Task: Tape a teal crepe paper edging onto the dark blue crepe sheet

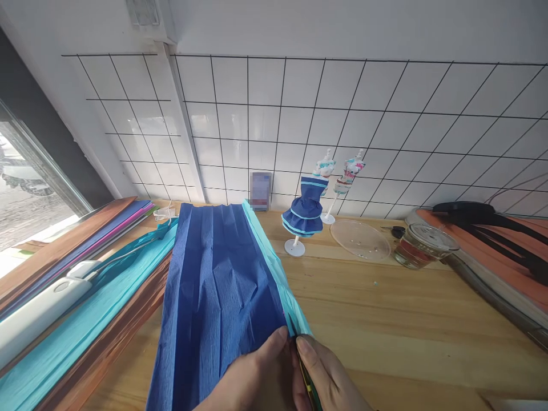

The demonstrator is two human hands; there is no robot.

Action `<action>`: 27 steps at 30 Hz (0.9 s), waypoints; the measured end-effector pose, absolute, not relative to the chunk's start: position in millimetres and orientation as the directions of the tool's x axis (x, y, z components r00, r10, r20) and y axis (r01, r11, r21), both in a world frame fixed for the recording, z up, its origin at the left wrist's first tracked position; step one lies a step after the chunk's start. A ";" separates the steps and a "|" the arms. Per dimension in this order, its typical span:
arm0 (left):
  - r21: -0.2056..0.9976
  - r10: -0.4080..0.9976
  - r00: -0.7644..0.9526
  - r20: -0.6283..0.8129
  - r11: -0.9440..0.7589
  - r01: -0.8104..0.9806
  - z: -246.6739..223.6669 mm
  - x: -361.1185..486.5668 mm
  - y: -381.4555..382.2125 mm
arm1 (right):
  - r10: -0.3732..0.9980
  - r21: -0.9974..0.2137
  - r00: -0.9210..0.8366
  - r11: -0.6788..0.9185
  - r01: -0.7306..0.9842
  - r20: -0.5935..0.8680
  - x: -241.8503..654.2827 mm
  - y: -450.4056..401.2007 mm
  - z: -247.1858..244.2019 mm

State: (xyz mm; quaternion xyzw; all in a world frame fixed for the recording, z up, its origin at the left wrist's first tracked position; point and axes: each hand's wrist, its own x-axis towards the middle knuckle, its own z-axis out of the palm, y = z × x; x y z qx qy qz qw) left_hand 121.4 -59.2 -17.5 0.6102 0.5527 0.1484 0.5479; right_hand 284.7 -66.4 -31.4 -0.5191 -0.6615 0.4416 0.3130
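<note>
The blue paper (220,268) lies on the bench (398,325), the left grip (257,368) pinching its edge and the right grip (329,374) holding a tool (307,384) by the pale strip (269,251), whose far part looks uncut, so it seems only part done.

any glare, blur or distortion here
Head view: bright daylight washes out the window at left; head view: pale reflections show on the tiled wall, whose grid lines slant more toward the sides; head view: the upright rectangular item is pixelated; head view: shadow darkens the gap between left hand and right hand, while the blue sheet shows clear creases.
</note>
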 end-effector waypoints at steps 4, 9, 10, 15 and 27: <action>0.793 0.854 0.348 -0.386 0.113 0.599 -18.5 125.3 -59.0 | 0.966 -0.905 -0.257 0.079 0.418 -0.035 282.9 -66.8 -33.4; 0.786 0.864 0.317 -0.391 0.135 0.603 -14.0 129.6 -58.5 | 0.971 -0.898 -0.238 0.081 0.433 -0.028 282.7 -66.7 -35.5; 0.791 0.864 0.325 -0.385 0.127 0.599 -13.7 129.9 -58.5 | 0.969 -0.899 -0.246 0.082 0.429 -0.029 282.9 -66.5 -35.7; 0.807 0.866 0.325 -0.380 0.139 0.574 -11.4 131.0 -59.9 | 0.969 -0.906 -0.242 0.067 0.419 -0.040 282.8 -66.1 -35.5; 0.779 0.828 0.361 -0.429 0.137 0.612 -9.9 128.6 -56.3 | 0.952 -0.920 -0.303 0.092 0.380 -0.030 284.6 -65.3 -33.5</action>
